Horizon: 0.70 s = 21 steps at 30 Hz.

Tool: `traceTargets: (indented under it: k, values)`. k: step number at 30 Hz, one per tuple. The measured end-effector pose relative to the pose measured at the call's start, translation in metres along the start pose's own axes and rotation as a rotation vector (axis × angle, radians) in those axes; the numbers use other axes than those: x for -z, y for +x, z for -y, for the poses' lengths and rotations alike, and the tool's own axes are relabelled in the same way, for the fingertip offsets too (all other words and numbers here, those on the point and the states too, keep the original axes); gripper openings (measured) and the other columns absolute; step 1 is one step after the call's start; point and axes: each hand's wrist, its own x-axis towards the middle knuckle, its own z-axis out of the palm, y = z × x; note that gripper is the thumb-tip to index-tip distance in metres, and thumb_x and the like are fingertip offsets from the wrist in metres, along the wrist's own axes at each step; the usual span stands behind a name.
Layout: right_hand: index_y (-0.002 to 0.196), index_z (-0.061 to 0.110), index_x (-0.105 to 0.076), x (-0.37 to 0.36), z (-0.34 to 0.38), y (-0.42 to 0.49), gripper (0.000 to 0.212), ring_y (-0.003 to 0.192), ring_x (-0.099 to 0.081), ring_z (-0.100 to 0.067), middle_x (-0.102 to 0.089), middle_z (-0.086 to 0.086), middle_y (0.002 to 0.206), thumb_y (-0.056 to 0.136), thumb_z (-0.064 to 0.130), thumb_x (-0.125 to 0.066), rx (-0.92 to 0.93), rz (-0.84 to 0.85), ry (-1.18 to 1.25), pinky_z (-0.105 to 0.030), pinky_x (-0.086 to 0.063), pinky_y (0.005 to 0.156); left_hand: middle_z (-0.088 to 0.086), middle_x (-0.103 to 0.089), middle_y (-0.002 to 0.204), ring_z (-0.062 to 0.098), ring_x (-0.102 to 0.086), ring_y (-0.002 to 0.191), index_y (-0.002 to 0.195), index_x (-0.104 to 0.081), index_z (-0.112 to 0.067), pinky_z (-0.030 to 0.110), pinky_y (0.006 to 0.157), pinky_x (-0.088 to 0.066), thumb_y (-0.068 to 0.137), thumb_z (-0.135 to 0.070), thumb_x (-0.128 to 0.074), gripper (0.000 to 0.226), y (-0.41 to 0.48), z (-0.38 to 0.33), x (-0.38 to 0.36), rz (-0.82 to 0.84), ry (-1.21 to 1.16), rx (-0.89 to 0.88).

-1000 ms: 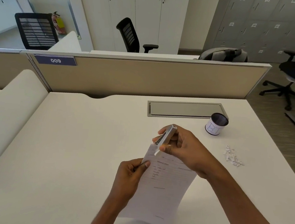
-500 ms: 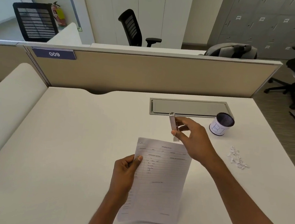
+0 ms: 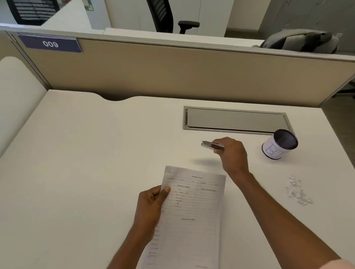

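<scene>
A printed form sheet point(image 3: 193, 224) hangs a little above the white desk point(image 3: 84, 169), and my left hand point(image 3: 150, 208) grips its left edge with the thumb on top. My right hand point(image 3: 231, 154) is stretched out beyond the sheet and holds a small silver stapler point(image 3: 210, 145) level, its tip pointing left, just above the desk. The stapler is well apart from the paper.
A black mesh pen cup with a white label point(image 3: 278, 146) stands to the right of my right hand. A heap of small paper scraps point(image 3: 297, 191) lies at the right. A grey cable hatch point(image 3: 235, 120) sits behind, under the beige partition point(image 3: 177, 70).
My right hand has taken the stapler off the sheet's top left corner and carried it away towards the back of the desk, turning it level. My left hand lowered the sheet.
</scene>
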Motion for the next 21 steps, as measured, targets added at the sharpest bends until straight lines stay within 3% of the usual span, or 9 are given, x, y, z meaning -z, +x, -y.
traceTargets:
  k: [7,21]
  values:
    - [0.079,0.018,-0.072,-0.037,-0.023,0.046,0.016,0.075,-0.065,-0.029,-0.072,-0.001,0.080,0.079,0.002,-0.069,0.042,0.082,-0.233,-0.038,-0.054,0.067,0.016,-0.085,0.100,0.036,-0.083,0.093,0.108,-0.082,-0.005,0.047,0.080,-0.067,0.107,-0.020,-0.064,0.024,0.029,0.010,-0.005,-0.018,0.003,0.054]
    - [0.099,0.018,-0.081,-0.074,-0.054,0.064,0.030,0.087,-0.068,-0.029,-0.078,-0.002,0.095,0.076,-0.001,-0.078,0.154,0.061,-0.190,-0.039,-0.052,0.086,0.008,-0.086,0.097,0.032,-0.083,0.090,0.099,-0.085,-0.016,0.057,0.087,-0.066,0.108,-0.023,-0.063,0.024,0.059,0.030,-0.002,-0.107,0.126,0.103]
